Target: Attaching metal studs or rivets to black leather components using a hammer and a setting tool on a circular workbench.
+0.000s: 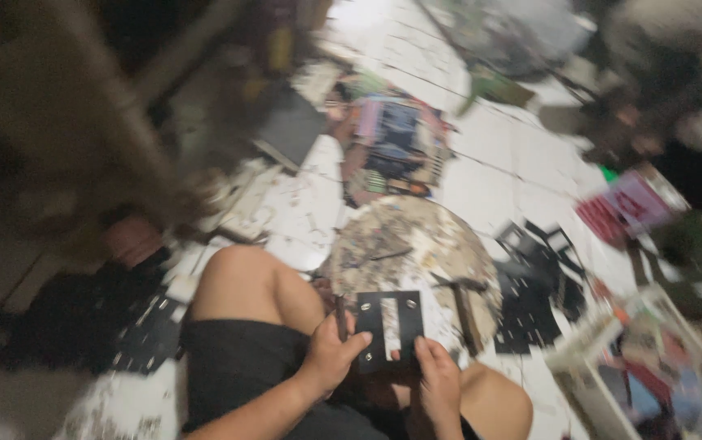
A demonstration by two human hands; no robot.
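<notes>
both hands (331, 354) gripping black plate (389, 329)

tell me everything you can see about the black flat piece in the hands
The black flat piece is a thin, roughly square panel, apparently card or leather-like sheet, with a tall narrow slot cut through its middle and small shiny rivets near its top corners. It is held almost flat above the round worn work block. The left hand grips its left edge, the right hand its lower right corner. Blur hides finer detail.
</notes>
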